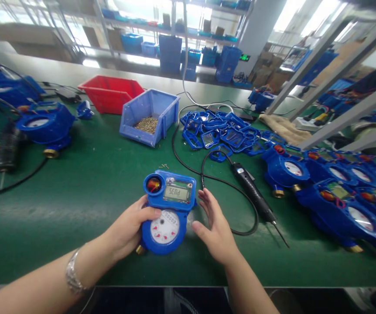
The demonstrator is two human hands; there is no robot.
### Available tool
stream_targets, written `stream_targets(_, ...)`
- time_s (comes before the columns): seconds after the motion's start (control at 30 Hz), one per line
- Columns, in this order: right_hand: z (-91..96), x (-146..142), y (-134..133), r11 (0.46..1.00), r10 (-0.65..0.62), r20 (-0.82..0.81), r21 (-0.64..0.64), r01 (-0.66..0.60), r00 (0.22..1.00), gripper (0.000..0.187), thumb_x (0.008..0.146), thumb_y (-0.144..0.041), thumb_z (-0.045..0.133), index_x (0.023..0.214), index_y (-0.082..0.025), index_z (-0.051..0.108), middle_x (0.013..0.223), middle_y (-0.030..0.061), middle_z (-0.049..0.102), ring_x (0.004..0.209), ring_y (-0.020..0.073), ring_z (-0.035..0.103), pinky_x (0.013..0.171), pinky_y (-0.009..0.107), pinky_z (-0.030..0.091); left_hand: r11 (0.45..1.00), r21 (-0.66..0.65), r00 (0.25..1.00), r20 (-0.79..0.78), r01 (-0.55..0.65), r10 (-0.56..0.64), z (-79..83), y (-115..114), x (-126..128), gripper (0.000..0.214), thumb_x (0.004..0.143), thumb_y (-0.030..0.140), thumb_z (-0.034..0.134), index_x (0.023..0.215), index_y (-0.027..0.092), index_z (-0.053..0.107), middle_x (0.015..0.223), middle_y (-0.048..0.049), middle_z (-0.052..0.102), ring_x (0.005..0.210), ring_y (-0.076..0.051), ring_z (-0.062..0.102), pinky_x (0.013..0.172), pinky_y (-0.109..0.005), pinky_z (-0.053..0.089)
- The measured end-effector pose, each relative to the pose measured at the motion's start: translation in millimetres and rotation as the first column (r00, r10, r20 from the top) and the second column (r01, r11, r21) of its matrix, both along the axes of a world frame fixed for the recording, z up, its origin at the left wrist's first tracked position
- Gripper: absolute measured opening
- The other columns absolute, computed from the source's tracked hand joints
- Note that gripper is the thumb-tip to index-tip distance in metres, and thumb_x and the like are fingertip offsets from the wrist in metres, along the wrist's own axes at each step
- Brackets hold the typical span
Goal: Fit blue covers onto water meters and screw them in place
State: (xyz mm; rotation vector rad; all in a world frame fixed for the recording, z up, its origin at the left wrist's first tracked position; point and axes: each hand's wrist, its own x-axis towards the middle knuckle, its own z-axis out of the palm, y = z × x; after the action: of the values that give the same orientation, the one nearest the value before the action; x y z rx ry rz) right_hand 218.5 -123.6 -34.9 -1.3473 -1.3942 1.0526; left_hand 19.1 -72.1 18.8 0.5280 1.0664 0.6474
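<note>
A blue water meter (168, 209) with a small grey display and a white dial lies on the green table mat (86, 192) in front of me. My left hand (127, 229) grips its left side, thumb resting on the dial rim. My right hand (214, 226) rests at the meter's right side with fingers stretched out and apart, holding nothing. A black electric screwdriver (255, 194) with its coiled cable lies just right of my right hand.
A blue bin (148, 115) holding small screws and a red bin (109, 93) stand behind. A pile of blue plastic covers (220, 133) lies at centre right. Several blue meters (338, 187) line the right side; another meter (46, 126) sits at the left.
</note>
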Motion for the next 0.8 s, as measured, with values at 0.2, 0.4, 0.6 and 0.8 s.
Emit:
stream_targets(0.2, 10.3, -21, 29, 0.995, 0.093, -0.093, 0.041, -0.089, 0.991, 0.092, 0.070, -0.042, 0.074, 0.144, -0.019, 0.025, 0.147, 0.0120, 0.030, 0.137, 0.0264, 0.028, 0.115, 0.045, 0.020, 0.989, -0.081, 0.984, 0.116, -0.124, 0.133, -16.7, -33, 3, 0.063, 0.063, 0.028, 0.074, 0.119, 0.009, 0.051, 0.099, -0.0127, 0.071, 0.083, -0.023, 0.068, 0.077, -0.031, 0.055)
stream_targets(0.4, 21.3, -29, 58, 0.955, 0.267, -0.220, -0.071, -0.288, 0.938, 0.102, 0.057, -0.039, 0.084, 0.142, -0.020, 0.030, 0.136, 0.0108, 0.044, 0.123, 0.0287, 0.045, 0.108, 0.044, 0.033, 0.991, -0.025, 0.983, 0.122, -0.134, 0.137, -29.3, -45, -1, 0.071, 0.069, 0.039, 0.074, 0.128, 0.012, 0.046, 0.115, -0.0127, 0.066, 0.104, -0.026, 0.063, 0.093, -0.035, 0.052)
stream_targets(0.6, 23.3, -31, 61, 0.972, 0.232, -0.265, 0.025, -0.233, 0.936, 0.088, 0.050, -0.032, 0.088, 0.126, -0.023, 0.045, 0.116, 0.0067, 0.055, 0.106, 0.0256, 0.056, 0.097, 0.040, 0.044, 0.982, 0.149, 0.983, 0.156, -0.118, 0.094, -42.2, -52, -7, 0.078, 0.065, 0.056, 0.072, 0.125, 0.010, 0.049, 0.124, -0.0182, 0.059, 0.115, -0.033, 0.056, 0.100, -0.043, 0.046)
stream_targets(0.8, 35.6, -33, 46, 0.993, 0.120, -0.490, 0.048, -0.111, 0.863, 0.081, 0.051, -0.022, 0.088, 0.120, -0.024, 0.044, 0.111, 0.0039, 0.057, 0.103, 0.0210, 0.058, 0.090, 0.031, 0.049, 0.907, 0.384, 0.970, 0.224, -0.174, 0.092, -76.3, -54, -26, 0.098, 0.047, 0.055, 0.083, 0.131, 0.022, 0.045, 0.140, -0.0137, 0.045, 0.133, -0.033, 0.038, 0.113, -0.043, 0.031)
